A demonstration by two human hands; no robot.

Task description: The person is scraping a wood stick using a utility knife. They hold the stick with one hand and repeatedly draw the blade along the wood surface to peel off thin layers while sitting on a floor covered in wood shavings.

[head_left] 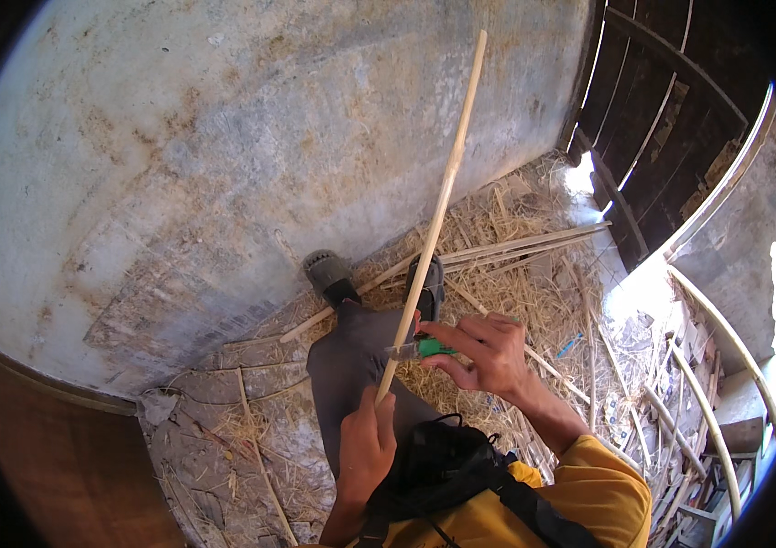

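Left hand point(368, 441): clenched around the lower end of a long pale stick point(447, 173), thumb laid along it. The stick stands tilted in front of me, its free end up and to the right against the view of the stained wall point(269, 137). Right hand point(488, 354): grasping a small green tool point(435, 347) between thumb and fingers, just beside the stick and a little above my left hand. A thin part at the left of the tool reaches across the stick (too small to tell its exact shape, or how firmly it touches). Both hands are over my lap, near the dark trousers point(351, 352) and a black bag point(434, 461); my yellow shirt point(589, 493) shows at the lower edge. Two dark shoes point(324, 269) are beyond the knee, near the foot of the wall. Floor: covered with straw-coloured shavings point(520, 292), several loose sticks point(534, 245) lying across them, and a small blue scrap point(569, 344) well apart from the tool. At the right, curved poles point(712, 420) lean or lie near a wood pile; behind them, a dark plank door point(662, 119) with light along its gaps.
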